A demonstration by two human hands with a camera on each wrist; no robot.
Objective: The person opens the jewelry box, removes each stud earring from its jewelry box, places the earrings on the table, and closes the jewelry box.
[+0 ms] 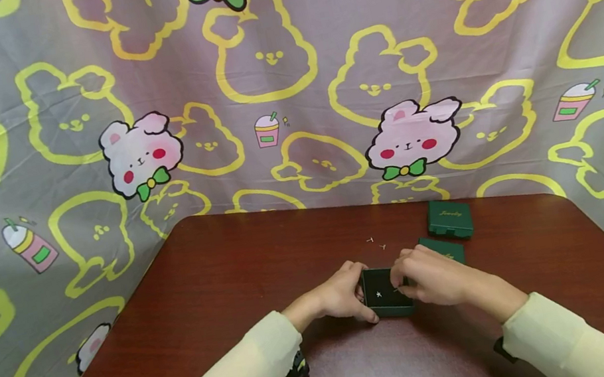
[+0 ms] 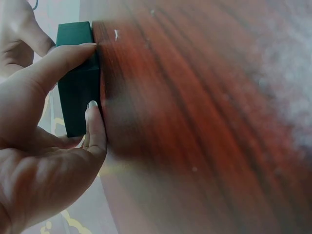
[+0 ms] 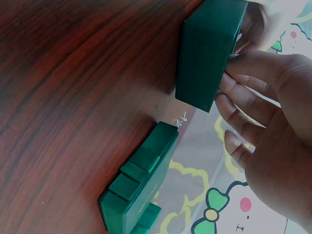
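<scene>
My left hand (image 1: 340, 295) grips the left side of a green jewelry box (image 2: 78, 97), thumb at its near edge and fingers round the far side. The box stands open, and its black insert (image 1: 378, 283) shows. A small silvery star-shaped stud earring (image 1: 379, 295) sits in the insert's left part. Over the right part, my right hand (image 1: 429, 277) has thumb and fingertips pinched together, with a tiny silvery stud at the tips, mostly hidden by the fingers. In the right wrist view the thumb tip (image 3: 236, 57) is right at the box rim.
Behind the box, two small silvery studs (image 1: 370, 240) lie on the brown table (image 1: 288, 245). A green piece with gold lettering (image 1: 445, 249) lies partly behind my right hand. Farther back is a green box marked "Jewelry" (image 1: 449, 216). A patterned cloth (image 1: 283, 84) hangs around the table.
</scene>
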